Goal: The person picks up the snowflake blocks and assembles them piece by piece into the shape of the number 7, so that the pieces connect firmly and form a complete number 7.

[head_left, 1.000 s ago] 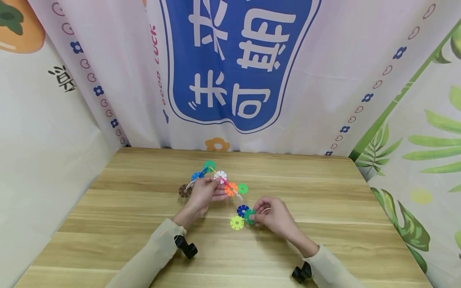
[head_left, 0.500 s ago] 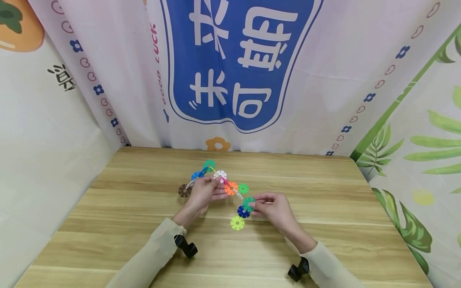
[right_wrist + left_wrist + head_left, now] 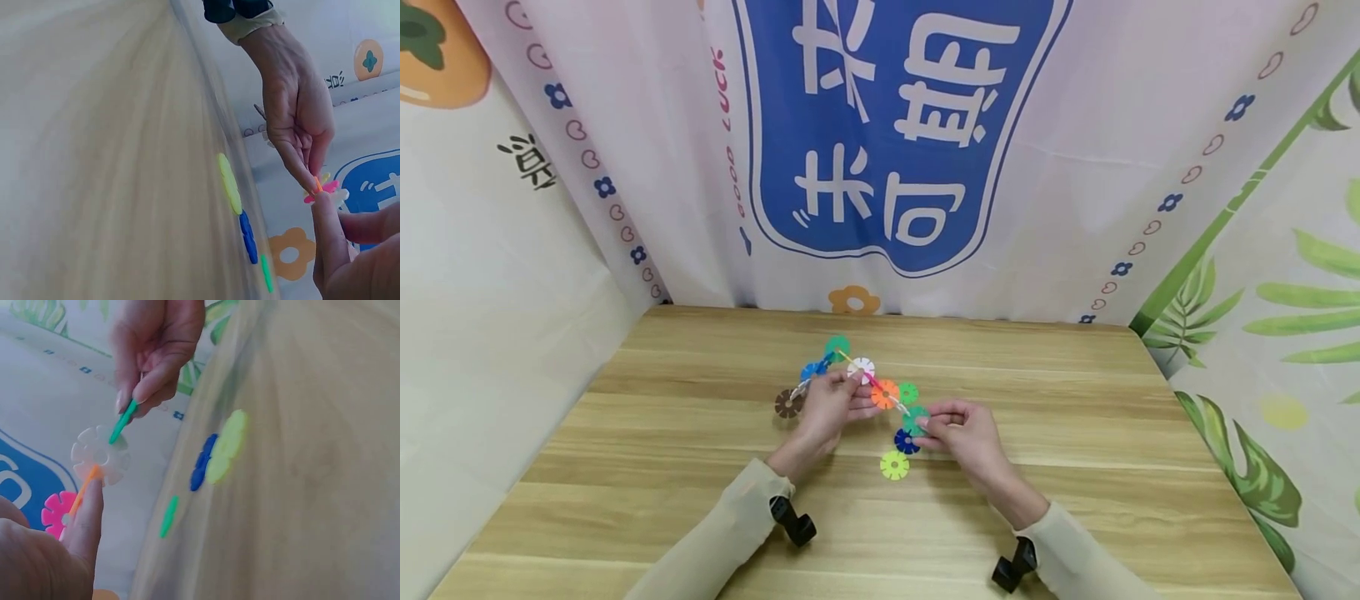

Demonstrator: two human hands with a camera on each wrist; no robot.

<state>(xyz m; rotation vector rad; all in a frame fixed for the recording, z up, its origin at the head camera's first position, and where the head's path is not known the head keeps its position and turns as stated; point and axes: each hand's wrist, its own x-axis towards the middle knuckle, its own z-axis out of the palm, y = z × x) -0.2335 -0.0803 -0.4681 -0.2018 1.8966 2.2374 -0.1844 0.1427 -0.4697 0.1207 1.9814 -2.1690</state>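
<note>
My left hand (image 3: 829, 408) pinches a linked chain of slotted plastic flower discs, raised over the table. A brown disc (image 3: 788, 404) is at its left end; blue, green, white (image 3: 862, 369), pink and orange (image 3: 885, 393) discs follow. At the right end a whitish translucent disc (image 3: 94, 453) stands at an angle to the orange one. Between thumb and fingers, my right hand (image 3: 966, 437) holds a green disc (image 3: 123, 422). In the left wrist view, this disc's edge overlaps the translucent disc's rim, their slots facing closely. My right fingers hide part of the green disc.
On the wooden table (image 3: 1112, 392) lie a loose dark blue disc (image 3: 907, 442), a yellow-green disc (image 3: 894, 465) and a light green disc (image 3: 908, 392), close below the hands. A printed curtain (image 3: 1060, 208) hangs at the table's back edge.
My right hand has brought the green disc up and slightly left, from beside the dark blue disc to the chain's right end. My left hand and the chain have shifted slightly right.
</note>
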